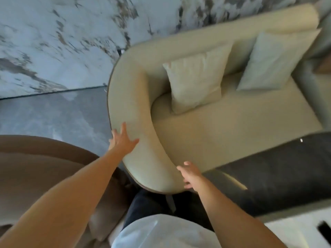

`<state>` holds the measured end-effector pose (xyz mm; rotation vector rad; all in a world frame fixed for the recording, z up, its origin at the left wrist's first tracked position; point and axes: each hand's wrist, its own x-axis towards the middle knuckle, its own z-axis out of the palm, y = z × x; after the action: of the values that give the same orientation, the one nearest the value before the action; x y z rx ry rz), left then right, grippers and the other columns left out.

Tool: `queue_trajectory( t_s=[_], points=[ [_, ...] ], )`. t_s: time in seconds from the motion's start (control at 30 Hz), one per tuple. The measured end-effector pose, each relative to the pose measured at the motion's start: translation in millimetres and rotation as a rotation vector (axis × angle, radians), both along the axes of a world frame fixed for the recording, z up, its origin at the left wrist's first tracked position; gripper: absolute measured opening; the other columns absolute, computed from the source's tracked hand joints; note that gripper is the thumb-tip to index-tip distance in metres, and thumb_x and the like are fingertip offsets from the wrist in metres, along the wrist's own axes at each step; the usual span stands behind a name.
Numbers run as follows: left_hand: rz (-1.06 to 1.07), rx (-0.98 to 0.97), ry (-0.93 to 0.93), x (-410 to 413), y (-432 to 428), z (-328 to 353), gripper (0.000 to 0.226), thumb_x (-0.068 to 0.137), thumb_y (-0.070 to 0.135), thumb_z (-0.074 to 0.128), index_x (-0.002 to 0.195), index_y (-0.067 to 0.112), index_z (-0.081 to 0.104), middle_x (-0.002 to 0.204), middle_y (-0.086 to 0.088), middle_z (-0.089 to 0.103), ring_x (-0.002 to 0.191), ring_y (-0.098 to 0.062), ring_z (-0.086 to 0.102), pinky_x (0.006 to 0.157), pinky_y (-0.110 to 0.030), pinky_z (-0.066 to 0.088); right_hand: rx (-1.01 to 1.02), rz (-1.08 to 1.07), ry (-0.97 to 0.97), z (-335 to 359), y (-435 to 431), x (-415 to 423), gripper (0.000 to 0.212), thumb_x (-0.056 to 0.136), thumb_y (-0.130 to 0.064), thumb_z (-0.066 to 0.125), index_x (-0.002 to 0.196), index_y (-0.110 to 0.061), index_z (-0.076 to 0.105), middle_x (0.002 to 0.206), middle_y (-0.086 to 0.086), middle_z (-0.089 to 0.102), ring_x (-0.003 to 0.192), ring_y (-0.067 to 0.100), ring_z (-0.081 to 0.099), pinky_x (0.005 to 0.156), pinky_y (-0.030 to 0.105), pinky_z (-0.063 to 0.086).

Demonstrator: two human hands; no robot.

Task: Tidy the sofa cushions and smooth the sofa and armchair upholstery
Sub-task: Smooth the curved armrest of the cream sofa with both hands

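A cream sofa (pixel 215 129) with a rounded arm fills the middle of the head view. Two pale cushions lean upright against its backrest: one (pixel 195 79) near the curved corner, another (pixel 274 59) further right. My left hand (pixel 123 138) lies flat with fingers spread on the outer edge of the rounded arm. My right hand (pixel 190 174) is open, fingers apart, touching the inner front end of that arm. Neither hand holds anything. A brown armchair (pixel 39 169) sits at the lower left, partly hidden by my left forearm.
A dark low table or bench (pixel 279 178) stands right of my right arm, close to the sofa's front. A white surface (pixel 293 233) with a dark object is at the lower right. Grey floor (pixel 53 113) and a marble wall (pixel 53 42) lie to the left.
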<state>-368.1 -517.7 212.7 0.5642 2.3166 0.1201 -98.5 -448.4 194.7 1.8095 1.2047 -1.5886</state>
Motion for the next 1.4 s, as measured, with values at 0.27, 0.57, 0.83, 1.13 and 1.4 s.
queue_trajectory(
  t_s=[0.27,0.57,0.83,1.13,1.4],
  points=[
    [0.138,-0.038,-0.006,19,2,-47,0.115,0.075,0.064,0.069,0.149,0.045,-0.017,0.162,-0.008,-0.018,0.143,-0.051,0.013,0.108,-0.062,0.032,0.002,-0.009,-0.066,-33,-52,-18,0.071,0.09,-0.048,0.058,0.153,-0.025,0.033,0.156,0.002,0.039,0.127,0.03,0.054,0.083,0.042,0.061],
    [0.099,0.101,-0.02,52,-33,-47,0.091,0.08,0.049,0.073,0.15,0.042,0.016,0.162,-0.011,-0.007,0.14,-0.048,0.027,0.112,-0.058,0.03,0.115,0.165,0.092,14,-31,23,0.075,0.09,-0.043,0.054,0.156,-0.031,0.021,0.163,0.002,0.025,0.138,0.03,0.043,0.101,0.042,0.051],
    [-0.15,0.135,-0.105,110,-86,-34,0.064,0.087,0.023,0.073,0.144,0.01,0.046,0.149,-0.021,0.039,0.129,-0.036,0.047,0.111,-0.043,0.036,0.246,0.006,0.199,90,-10,62,0.065,0.095,-0.031,0.052,0.155,-0.024,0.026,0.158,0.006,0.034,0.133,0.031,0.048,0.096,0.043,0.054],
    [0.037,0.265,-0.046,92,-106,-40,0.088,0.082,0.027,0.077,0.153,0.016,0.027,0.148,-0.026,0.037,0.136,-0.042,0.036,0.112,-0.051,0.032,-0.024,-0.153,0.172,35,-87,37,0.077,0.095,-0.041,0.053,0.158,-0.027,0.009,0.161,0.01,0.028,0.134,0.043,0.046,0.102,0.055,0.05],
    [0.482,0.367,-0.199,65,-70,-85,0.153,0.044,0.059,0.091,0.144,0.046,-0.024,0.154,-0.022,0.017,0.131,-0.048,0.037,0.102,-0.062,0.039,0.051,-0.67,0.01,-24,-108,-23,0.09,0.085,-0.054,0.067,0.153,-0.014,0.023,0.152,0.017,0.034,0.126,0.038,0.047,0.097,0.052,0.054]
  ],
)
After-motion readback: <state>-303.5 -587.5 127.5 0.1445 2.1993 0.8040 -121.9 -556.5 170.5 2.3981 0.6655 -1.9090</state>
